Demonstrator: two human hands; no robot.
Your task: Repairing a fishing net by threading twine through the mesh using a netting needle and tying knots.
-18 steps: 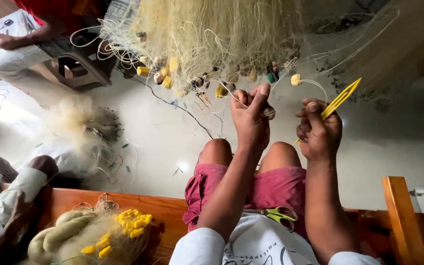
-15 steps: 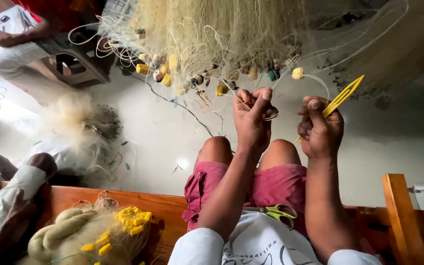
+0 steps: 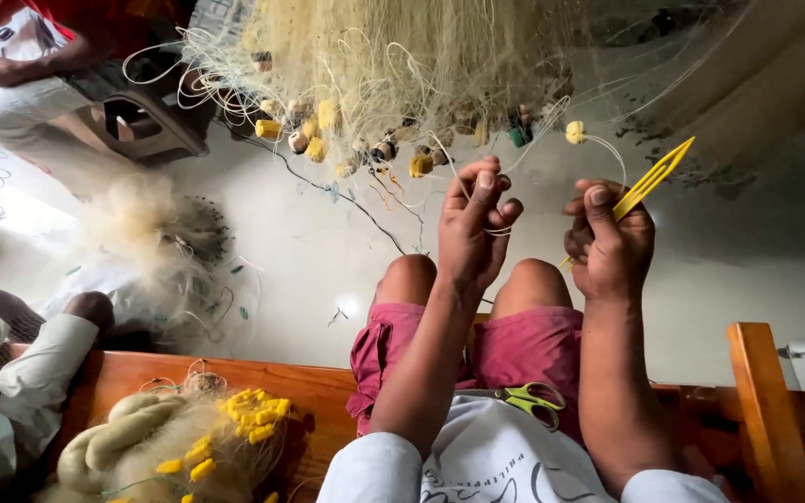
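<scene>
Since the earlier frame, left hand (image 3: 475, 228) had shifted slightly, fingers pinched on the fishing net's (image 3: 393, 65) twine; right hand (image 3: 610, 244) gripped the yellow netting needle (image 3: 649, 180). Knotting step; next, threading the needle through the held loop.

The net (image 3: 393, 56) hangs ahead of both hands. The left hand (image 3: 475, 228) pinches its line; the right hand (image 3: 610, 244), just beside, holds a needle (image 3: 649, 179). Scissors (image 3: 533, 401) lie behind the hands, on the lap. A net bundle (image 3: 170, 447) lies far left, on the bench (image 3: 328, 391).
</scene>
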